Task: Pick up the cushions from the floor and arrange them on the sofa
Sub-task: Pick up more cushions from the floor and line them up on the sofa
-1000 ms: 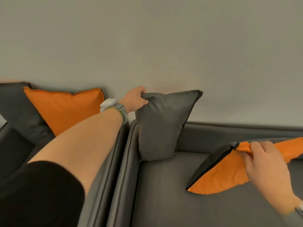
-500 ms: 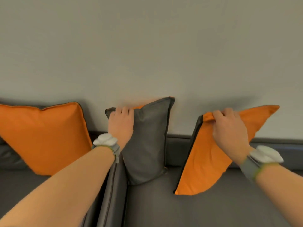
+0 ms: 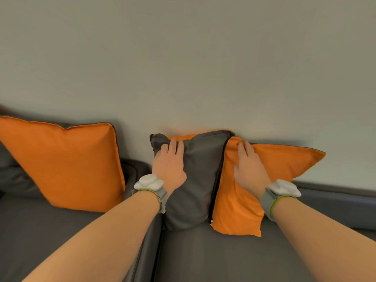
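Note:
Two cushions stand side by side against the wall on the dark grey sofa (image 3: 223, 257). The grey cushion (image 3: 201, 180) is on the left, with an orange back face peeking over its top. The orange cushion (image 3: 284, 163) leans against its right side and touches it. My left hand (image 3: 168, 167) lies flat on the grey cushion's upper left, where the corner is bunched. My right hand (image 3: 248, 169) lies flat on the orange cushion's upper left, fingers stretched to its top edge. Neither hand visibly closes around the fabric.
Another orange cushion (image 3: 67, 163) leans on the left sofa section, with a dark cushion partly hidden behind it. A seam between the two seat sections runs under my left forearm. A plain wall (image 3: 183, 58) rises directly behind the backrest.
Both hands went from pinching the cushions' top edges to lying flat on their faces. The orange cushion has shifted left and now rests against the grey one.

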Demonstrator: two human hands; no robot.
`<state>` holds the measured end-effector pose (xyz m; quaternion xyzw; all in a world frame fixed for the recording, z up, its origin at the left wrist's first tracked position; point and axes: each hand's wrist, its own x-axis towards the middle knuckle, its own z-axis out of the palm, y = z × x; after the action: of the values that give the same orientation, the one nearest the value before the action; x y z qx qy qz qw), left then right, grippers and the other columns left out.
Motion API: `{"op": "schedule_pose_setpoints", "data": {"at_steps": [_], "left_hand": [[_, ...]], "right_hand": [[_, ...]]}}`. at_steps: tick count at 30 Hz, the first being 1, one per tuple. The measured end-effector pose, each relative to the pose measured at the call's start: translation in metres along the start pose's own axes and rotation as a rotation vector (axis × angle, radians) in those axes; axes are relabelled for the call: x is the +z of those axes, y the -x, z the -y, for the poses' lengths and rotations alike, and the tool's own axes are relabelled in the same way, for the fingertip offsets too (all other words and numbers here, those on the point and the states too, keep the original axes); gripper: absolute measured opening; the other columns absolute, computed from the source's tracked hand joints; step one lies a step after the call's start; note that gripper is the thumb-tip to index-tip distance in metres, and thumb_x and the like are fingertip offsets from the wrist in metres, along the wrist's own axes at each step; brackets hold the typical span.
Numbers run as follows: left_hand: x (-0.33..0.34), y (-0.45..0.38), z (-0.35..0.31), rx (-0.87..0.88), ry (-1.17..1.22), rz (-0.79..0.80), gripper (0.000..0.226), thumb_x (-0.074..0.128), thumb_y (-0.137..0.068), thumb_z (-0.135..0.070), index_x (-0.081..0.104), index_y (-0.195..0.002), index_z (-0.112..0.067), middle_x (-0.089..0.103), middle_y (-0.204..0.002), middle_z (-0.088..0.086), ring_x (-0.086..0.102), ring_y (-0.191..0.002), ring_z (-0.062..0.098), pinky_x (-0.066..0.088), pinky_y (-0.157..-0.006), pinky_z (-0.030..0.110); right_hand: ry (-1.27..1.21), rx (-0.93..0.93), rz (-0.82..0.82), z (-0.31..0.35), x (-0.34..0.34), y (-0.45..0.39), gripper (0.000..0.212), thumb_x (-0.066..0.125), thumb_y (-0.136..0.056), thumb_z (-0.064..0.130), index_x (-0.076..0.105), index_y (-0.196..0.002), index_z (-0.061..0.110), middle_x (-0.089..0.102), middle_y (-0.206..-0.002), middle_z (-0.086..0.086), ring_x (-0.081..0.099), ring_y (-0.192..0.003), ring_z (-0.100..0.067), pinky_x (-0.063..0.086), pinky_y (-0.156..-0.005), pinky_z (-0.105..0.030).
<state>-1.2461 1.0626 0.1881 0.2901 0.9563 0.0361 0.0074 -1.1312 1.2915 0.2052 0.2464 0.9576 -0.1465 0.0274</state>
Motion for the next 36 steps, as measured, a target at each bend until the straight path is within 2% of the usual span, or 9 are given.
{"op": "schedule_pose_setpoints", "data": {"at_steps": [2,5,8,13,18,28,33,35,36], "left_hand": [[-0.003,0.006,-0.002,-0.001,0.021,0.013,0.088,0.061,-0.080,-0.022,0.027,-0.161,-0.010,0.025,-0.169,0.019,0.049,-0.124,0.039,0.046,-0.102,0.043],[-0.018,0.024,-0.018,-0.053,0.128,0.028,0.089,0.058,-0.082,-0.028,0.023,-0.163,-0.016,0.014,-0.172,0.019,0.040,-0.138,0.039,0.041,-0.112,0.046],[-0.029,0.053,-0.046,-0.040,0.202,0.015,0.084,0.055,-0.085,-0.030,0.026,-0.163,-0.019,0.017,-0.171,0.018,0.029,-0.150,0.039,0.033,-0.120,0.049],[-0.026,0.114,-0.098,-0.043,0.355,0.060,0.076,0.057,-0.085,-0.031,0.038,-0.159,-0.019,0.039,-0.164,0.013,0.034,-0.148,0.035,0.039,-0.116,0.047],[-0.014,0.200,-0.190,0.047,0.421,0.148,0.071,0.058,-0.084,-0.032,0.048,-0.153,-0.020,0.051,-0.155,0.010,0.043,-0.142,0.034,0.042,-0.113,0.047],[-0.013,0.362,-0.402,0.182,0.528,0.353,0.061,0.062,-0.092,-0.031,0.046,-0.151,-0.028,0.055,-0.148,-0.002,0.044,-0.138,0.027,0.039,-0.112,0.044],[-0.003,0.430,-0.512,0.284,0.530,0.484,0.057,0.058,-0.091,-0.026,0.048,-0.148,-0.031,0.059,-0.140,-0.005,0.051,-0.127,0.026,0.042,-0.108,0.046],[0.006,0.461,-0.570,0.392,0.494,0.564,0.056,0.056,-0.091,-0.024,0.049,-0.147,-0.031,0.059,-0.138,-0.007,0.052,-0.123,0.025,0.041,-0.108,0.046],[0.006,0.464,-0.574,0.385,0.500,0.590,0.056,0.056,-0.092,-0.024,0.049,-0.146,-0.031,0.059,-0.138,-0.008,0.052,-0.123,0.025,0.041,-0.108,0.045]], "right_hand": [[0.022,-0.023,0.035,0.001,-0.011,0.014,0.076,0.052,-0.097,0.017,0.015,-0.163,0.012,0.006,-0.171,-0.016,0.039,-0.140,-0.042,0.042,-0.110,-0.047],[0.007,0.004,0.082,-0.001,-0.031,0.045,0.073,0.052,-0.099,0.022,0.017,-0.163,0.017,0.007,-0.171,-0.015,0.031,-0.148,-0.041,0.039,-0.115,-0.047],[-0.014,0.067,0.120,-0.012,-0.044,0.084,0.067,0.053,-0.101,0.028,0.025,-0.161,0.016,0.023,-0.166,-0.016,0.033,-0.147,-0.039,0.040,-0.114,-0.048],[-0.052,0.091,0.155,-0.033,-0.050,0.165,0.062,0.056,-0.098,0.034,0.037,-0.155,0.019,0.045,-0.149,-0.010,0.050,-0.130,-0.036,0.047,-0.099,-0.044],[-0.112,0.191,0.165,-0.102,-0.061,0.276,0.059,0.052,-0.099,0.034,0.036,-0.155,0.024,0.047,-0.148,-0.005,0.053,-0.126,-0.030,0.046,-0.100,-0.043],[-0.319,0.411,0.134,-0.274,-0.072,0.488,0.057,0.051,-0.101,0.038,0.037,-0.155,0.027,0.047,-0.151,-0.003,0.048,-0.135,-0.029,0.041,-0.108,-0.041],[-0.427,0.611,0.093,-0.360,-0.061,0.596,0.055,0.053,-0.101,0.037,0.041,-0.153,0.025,0.050,-0.146,-0.004,0.050,-0.133,-0.029,0.042,-0.109,-0.043],[-0.491,0.752,0.053,-0.401,-0.056,0.650,0.055,0.054,-0.100,0.036,0.042,-0.152,0.024,0.052,-0.143,-0.005,0.052,-0.131,-0.029,0.043,-0.109,-0.042],[-0.511,0.767,0.060,-0.404,-0.053,0.656,0.054,0.054,-0.100,0.035,0.043,-0.152,0.024,0.053,-0.142,-0.006,0.053,-0.130,-0.028,0.043,-0.108,-0.040]]}}
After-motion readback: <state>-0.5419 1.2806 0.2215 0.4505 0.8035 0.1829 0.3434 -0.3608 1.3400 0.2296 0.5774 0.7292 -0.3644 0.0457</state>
